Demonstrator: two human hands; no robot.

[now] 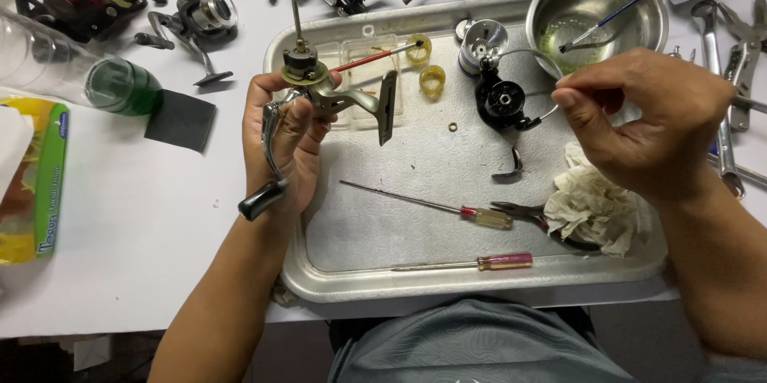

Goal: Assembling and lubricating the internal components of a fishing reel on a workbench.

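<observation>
- The left hand (284,139) was closed around a partly stripped fishing reel body (335,95), holding it above the left end of the metal tray (415,183); the reel's shaft pointed up and its crank handle (268,167) with a black knob hung down past the palm.
- The right hand (639,123) hovered over the tray's right side with thumb and fingers pinched together; whatever sat between the fingertips was too small to tell.
- Just beside that hand, toward the tray's middle, lay a black rotor (502,101) with its wire bail, next to a silver spool (482,43).
- A steel bowl (599,15) with a thin brush (619,9) in it stood at the tray's far right corner.
- On the tray's near part lay two screwdrivers (431,206), pliers (527,214) and a crumpled rag (595,207).
- Other reels (196,19) and a green-capped clear bottle (80,71) lay on the white table to the left.
</observation>
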